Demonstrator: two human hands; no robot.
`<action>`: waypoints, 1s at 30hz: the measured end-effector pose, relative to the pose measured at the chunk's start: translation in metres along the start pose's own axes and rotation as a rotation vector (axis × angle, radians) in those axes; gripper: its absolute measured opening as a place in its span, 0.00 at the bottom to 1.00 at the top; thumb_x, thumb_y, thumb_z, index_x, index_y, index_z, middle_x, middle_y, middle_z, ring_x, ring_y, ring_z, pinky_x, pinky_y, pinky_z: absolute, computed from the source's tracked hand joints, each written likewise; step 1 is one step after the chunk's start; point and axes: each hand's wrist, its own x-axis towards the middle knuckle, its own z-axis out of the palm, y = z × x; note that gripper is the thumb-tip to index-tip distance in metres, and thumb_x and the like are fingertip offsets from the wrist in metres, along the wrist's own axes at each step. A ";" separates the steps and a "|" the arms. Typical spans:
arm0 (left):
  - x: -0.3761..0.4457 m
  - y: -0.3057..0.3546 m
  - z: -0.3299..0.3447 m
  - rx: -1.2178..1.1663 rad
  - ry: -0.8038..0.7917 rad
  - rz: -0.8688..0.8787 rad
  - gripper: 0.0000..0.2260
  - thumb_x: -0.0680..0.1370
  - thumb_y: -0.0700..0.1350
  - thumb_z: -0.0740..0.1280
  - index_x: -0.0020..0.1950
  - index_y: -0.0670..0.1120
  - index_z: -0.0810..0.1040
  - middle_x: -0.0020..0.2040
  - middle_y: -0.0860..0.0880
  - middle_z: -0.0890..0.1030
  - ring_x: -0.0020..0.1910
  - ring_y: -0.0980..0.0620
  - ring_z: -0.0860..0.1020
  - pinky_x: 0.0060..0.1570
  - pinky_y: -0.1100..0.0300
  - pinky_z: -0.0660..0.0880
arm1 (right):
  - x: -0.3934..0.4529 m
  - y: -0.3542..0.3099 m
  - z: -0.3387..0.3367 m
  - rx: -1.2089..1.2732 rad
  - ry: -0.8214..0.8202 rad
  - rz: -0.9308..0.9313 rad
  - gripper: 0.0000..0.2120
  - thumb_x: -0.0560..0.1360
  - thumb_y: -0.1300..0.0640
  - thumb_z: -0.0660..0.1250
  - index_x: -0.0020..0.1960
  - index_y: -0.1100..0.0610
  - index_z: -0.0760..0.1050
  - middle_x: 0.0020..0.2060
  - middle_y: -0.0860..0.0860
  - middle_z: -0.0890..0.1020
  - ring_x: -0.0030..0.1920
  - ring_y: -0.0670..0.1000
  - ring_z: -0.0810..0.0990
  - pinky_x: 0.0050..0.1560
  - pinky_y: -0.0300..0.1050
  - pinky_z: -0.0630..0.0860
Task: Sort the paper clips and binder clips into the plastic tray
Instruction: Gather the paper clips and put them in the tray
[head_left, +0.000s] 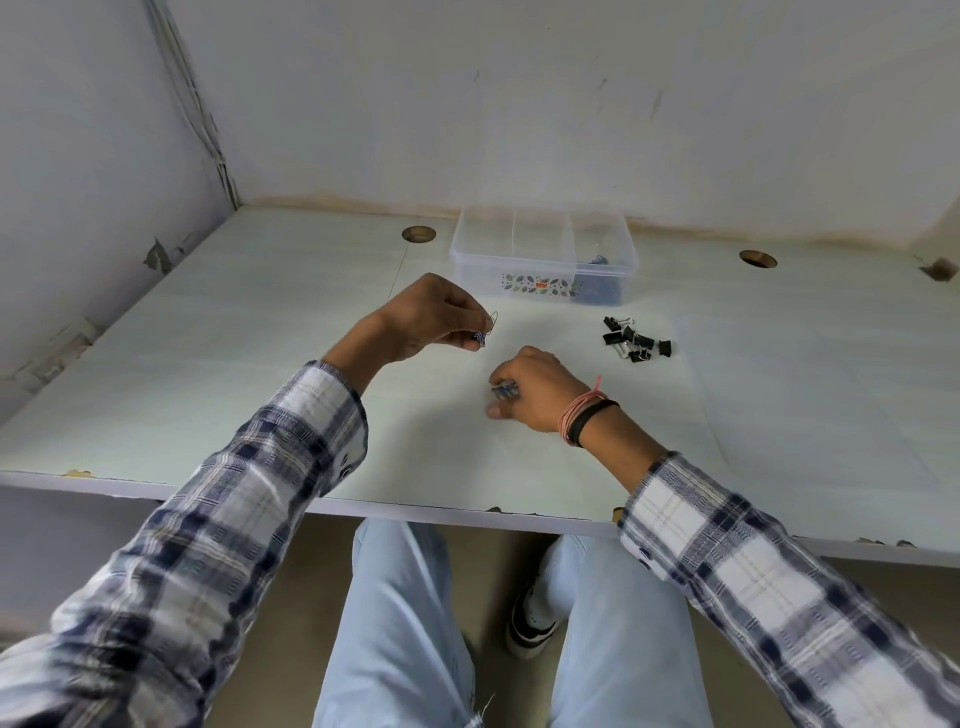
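Observation:
A clear plastic tray (519, 236) with dividers stands at the back of the table; blue clips (597, 260) lie in its right compartment. My left hand (426, 322) is raised above the table and pinches a small clip (484, 332) with a wire loop. My right hand (535, 389) rests on the table, fingers closed around a bunch of bluish clips (506, 391). A heap of black binder clips (635, 340) lies on the table to the right, apart from both hands.
Two round cable holes (418, 234) (757, 258) sit in the tabletop on either side of the tray. Walls close off the back and left. The table's front edge (467, 512) runs above my knees.

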 end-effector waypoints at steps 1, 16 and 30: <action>0.000 0.000 0.001 -0.004 0.000 -0.007 0.07 0.75 0.33 0.73 0.51 0.29 0.83 0.46 0.34 0.84 0.42 0.45 0.83 0.44 0.61 0.82 | 0.000 0.000 0.000 0.001 0.030 -0.016 0.21 0.74 0.51 0.73 0.64 0.60 0.79 0.59 0.59 0.79 0.62 0.59 0.75 0.63 0.47 0.71; 0.007 -0.004 0.014 -0.129 0.007 -0.087 0.07 0.76 0.32 0.71 0.51 0.30 0.83 0.44 0.39 0.85 0.40 0.49 0.84 0.44 0.61 0.82 | 0.014 0.019 -0.013 0.172 0.078 0.023 0.04 0.65 0.61 0.76 0.40 0.60 0.86 0.36 0.53 0.86 0.37 0.50 0.84 0.43 0.42 0.82; 0.064 0.037 0.054 -0.079 -0.039 -0.151 0.10 0.75 0.31 0.73 0.54 0.28 0.82 0.48 0.36 0.84 0.41 0.47 0.84 0.45 0.61 0.84 | 0.015 0.100 -0.092 1.249 0.200 0.421 0.12 0.71 0.70 0.74 0.53 0.72 0.79 0.38 0.59 0.82 0.33 0.50 0.82 0.36 0.40 0.84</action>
